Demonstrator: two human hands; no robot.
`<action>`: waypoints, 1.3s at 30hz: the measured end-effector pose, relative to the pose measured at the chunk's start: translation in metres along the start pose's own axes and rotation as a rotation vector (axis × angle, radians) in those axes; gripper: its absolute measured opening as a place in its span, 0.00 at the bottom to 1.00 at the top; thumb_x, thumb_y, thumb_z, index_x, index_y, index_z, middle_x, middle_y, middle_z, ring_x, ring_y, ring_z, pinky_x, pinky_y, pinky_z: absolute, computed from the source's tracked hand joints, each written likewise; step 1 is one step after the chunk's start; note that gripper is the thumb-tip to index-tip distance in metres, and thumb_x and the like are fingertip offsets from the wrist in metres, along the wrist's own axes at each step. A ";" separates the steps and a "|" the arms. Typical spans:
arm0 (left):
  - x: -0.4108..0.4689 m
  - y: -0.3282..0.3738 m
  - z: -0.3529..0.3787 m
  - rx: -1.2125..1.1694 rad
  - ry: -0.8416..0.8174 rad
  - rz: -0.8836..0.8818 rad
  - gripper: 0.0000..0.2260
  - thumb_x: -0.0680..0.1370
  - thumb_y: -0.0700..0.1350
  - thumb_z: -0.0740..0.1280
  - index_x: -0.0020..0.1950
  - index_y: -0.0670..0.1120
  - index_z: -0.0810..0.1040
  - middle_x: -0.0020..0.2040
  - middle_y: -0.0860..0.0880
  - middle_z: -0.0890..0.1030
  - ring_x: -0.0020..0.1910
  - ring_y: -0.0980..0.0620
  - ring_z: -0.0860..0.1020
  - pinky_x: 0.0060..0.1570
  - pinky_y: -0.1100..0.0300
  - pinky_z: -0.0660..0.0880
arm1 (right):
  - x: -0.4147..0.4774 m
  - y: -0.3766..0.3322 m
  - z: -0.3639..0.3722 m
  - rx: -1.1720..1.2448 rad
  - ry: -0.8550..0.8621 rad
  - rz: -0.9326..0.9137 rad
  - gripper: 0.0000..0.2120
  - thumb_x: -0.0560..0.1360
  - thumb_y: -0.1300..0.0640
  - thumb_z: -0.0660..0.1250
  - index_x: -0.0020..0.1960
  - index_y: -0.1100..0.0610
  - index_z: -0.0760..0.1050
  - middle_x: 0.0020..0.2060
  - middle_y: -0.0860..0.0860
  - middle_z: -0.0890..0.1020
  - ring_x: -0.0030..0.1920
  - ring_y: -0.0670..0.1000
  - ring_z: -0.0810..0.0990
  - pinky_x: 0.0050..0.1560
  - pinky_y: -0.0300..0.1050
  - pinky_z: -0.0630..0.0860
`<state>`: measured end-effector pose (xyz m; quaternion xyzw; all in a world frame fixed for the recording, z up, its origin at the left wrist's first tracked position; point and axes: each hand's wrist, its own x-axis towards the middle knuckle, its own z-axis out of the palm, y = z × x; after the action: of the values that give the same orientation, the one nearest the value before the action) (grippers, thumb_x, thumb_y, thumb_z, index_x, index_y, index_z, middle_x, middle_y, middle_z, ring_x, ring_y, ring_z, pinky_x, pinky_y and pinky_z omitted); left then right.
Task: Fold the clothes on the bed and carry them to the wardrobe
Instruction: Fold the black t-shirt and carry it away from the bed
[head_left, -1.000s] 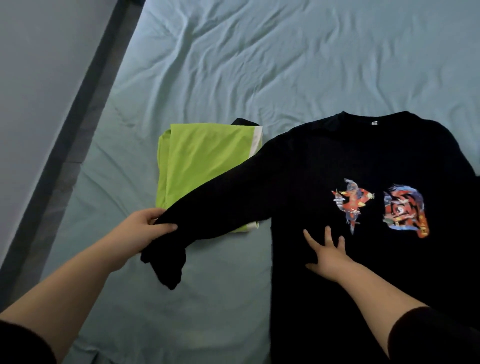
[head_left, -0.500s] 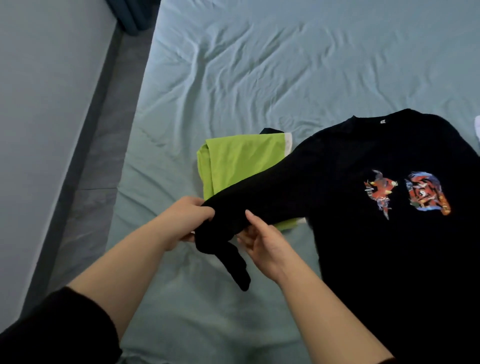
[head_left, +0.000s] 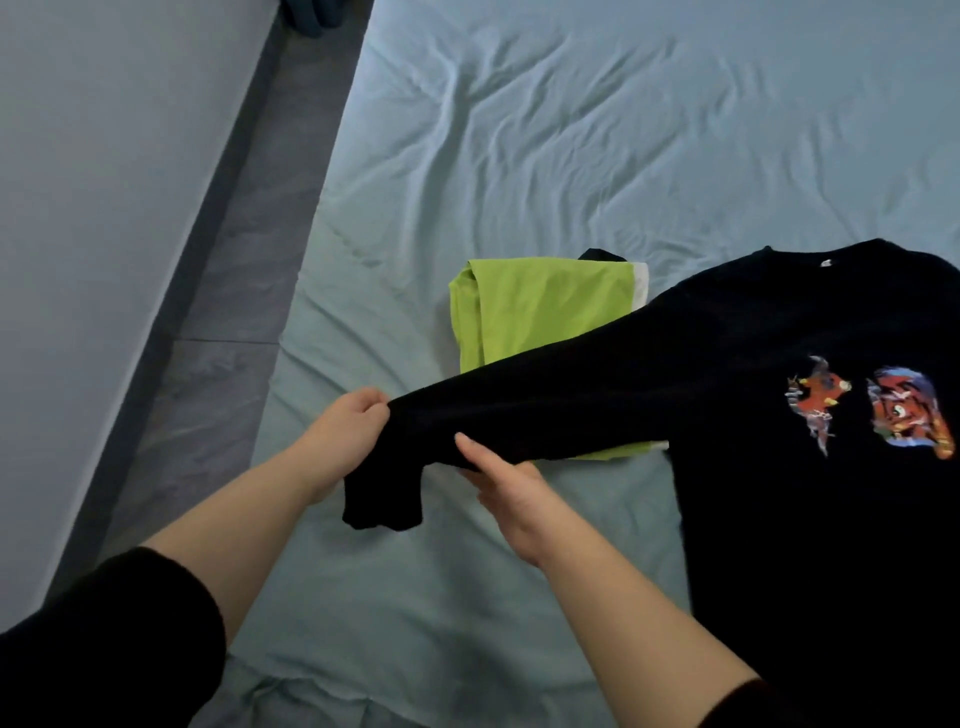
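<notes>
Over one bed (head_left: 571, 156), left hand (head_left: 345, 439) and right hand (head_left: 511, 493) grip one sleeve (head_left: 545, 410).

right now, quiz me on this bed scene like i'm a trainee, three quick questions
1. True or false: the folded lime-green garment lies on top of the sleeve of the black long-sleeved sweatshirt.
2. Of the left hand and the right hand, which grips the sleeve? A left only, B right only, C both.
3. Fill in: the sweatshirt lies with its colourful print facing ____.

Key: 1 false, the sleeve crosses over the garment; 2 C; 3 up.
</notes>
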<state>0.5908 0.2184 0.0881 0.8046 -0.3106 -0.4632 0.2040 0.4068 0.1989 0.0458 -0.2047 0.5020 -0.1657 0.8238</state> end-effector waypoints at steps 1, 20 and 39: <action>-0.001 0.001 -0.001 -0.042 0.002 0.000 0.10 0.79 0.37 0.57 0.44 0.44 0.76 0.37 0.46 0.75 0.35 0.51 0.72 0.34 0.59 0.68 | 0.004 0.007 0.008 -0.060 -0.034 -0.004 0.22 0.70 0.52 0.75 0.62 0.55 0.77 0.56 0.49 0.84 0.59 0.48 0.80 0.61 0.44 0.71; 0.002 -0.035 -0.039 -0.051 0.138 -0.075 0.09 0.75 0.49 0.72 0.40 0.45 0.77 0.33 0.48 0.76 0.31 0.51 0.73 0.31 0.62 0.67 | -0.013 0.036 0.040 -0.939 0.258 -0.607 0.04 0.76 0.55 0.68 0.45 0.55 0.77 0.43 0.50 0.83 0.42 0.47 0.80 0.47 0.47 0.78; -0.033 0.084 0.141 -0.010 0.293 0.042 0.14 0.81 0.47 0.63 0.66 0.45 0.73 0.63 0.43 0.75 0.62 0.43 0.74 0.61 0.53 0.70 | -0.043 -0.064 -0.108 -0.245 0.223 -0.515 0.09 0.78 0.60 0.65 0.52 0.47 0.78 0.47 0.41 0.83 0.49 0.34 0.80 0.54 0.30 0.75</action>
<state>0.4293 0.1748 0.0910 0.8559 -0.2922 -0.3379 0.2607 0.2866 0.1461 0.0660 -0.4035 0.5371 -0.3289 0.6637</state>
